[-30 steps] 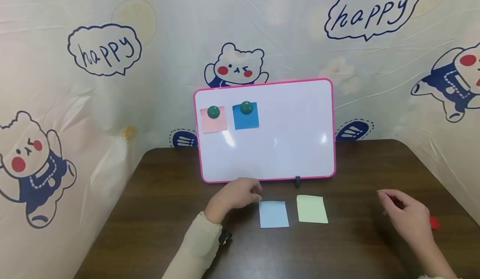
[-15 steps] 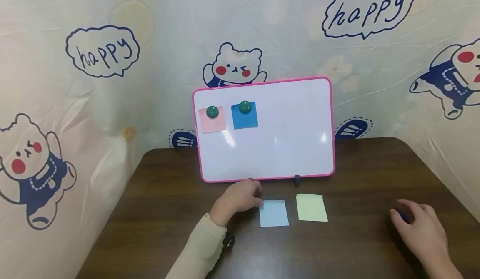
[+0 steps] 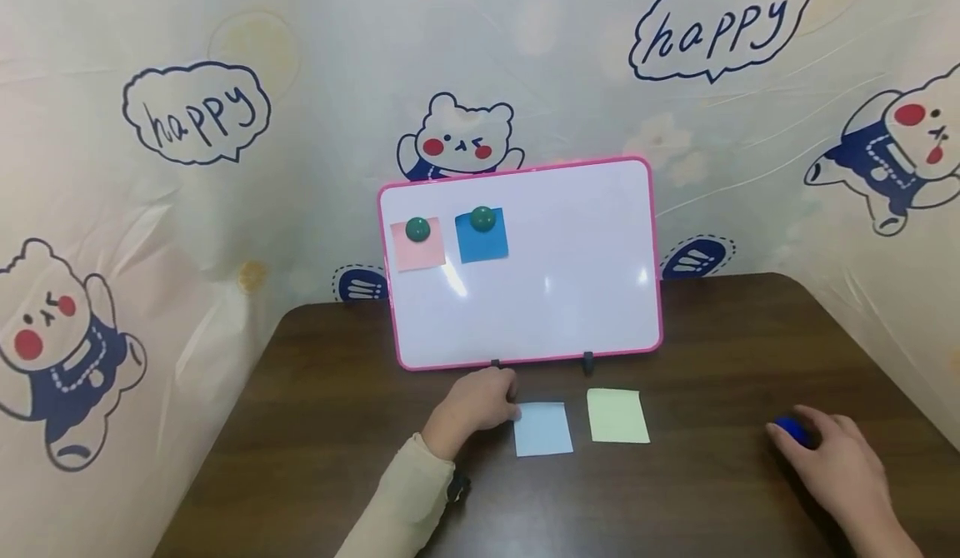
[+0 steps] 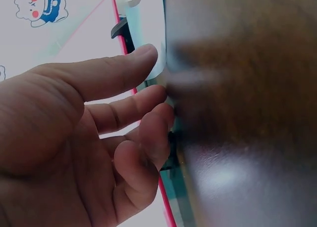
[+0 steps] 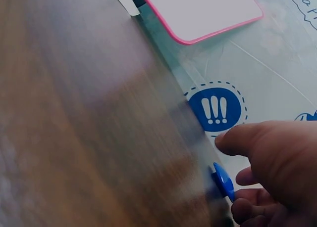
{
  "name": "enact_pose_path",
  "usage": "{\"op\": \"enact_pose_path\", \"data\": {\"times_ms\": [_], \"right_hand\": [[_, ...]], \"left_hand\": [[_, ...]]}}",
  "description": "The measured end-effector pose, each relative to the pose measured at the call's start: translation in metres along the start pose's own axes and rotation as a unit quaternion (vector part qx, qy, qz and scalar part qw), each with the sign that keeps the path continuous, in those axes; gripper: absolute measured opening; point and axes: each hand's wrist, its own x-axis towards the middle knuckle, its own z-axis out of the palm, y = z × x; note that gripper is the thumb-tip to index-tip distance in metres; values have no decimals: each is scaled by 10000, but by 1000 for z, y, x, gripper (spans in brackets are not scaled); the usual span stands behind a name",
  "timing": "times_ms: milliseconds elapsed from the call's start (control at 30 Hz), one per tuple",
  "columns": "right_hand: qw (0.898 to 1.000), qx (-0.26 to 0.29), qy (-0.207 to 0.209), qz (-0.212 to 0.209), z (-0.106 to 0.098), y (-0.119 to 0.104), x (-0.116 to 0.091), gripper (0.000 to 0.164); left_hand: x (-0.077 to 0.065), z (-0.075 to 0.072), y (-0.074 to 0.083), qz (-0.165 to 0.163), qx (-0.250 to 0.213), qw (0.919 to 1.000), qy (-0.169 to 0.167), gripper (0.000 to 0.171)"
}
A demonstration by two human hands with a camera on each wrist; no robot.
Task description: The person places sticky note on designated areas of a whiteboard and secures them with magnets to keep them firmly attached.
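Toward the right edge of the bench point(image 3: 675, 500), my half-open right hand point(image 3: 843, 465) spans an ungripped blue magnet point(image 3: 792, 431), probably light, hard, best pinched by its rim; my loosely curled, empty left hand point(image 3: 471, 401) meets a light-blue sticky note point(image 3: 543, 430).

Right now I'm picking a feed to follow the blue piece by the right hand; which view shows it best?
The right wrist view: the blue piece appears side-on there, largely uncovered, beside the right hand. The head view shows it partly hidden by that hand; the left wrist view does not show it.
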Motion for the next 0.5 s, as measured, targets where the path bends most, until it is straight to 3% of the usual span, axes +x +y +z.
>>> {"op": "enact_pose_path", "data": {"times_ms": [500], "right_hand": [[9993,-280,-210,116,-3,-2,1,79]], "left_hand": [[0,4,0,120,-66,9999,21,15]]}}
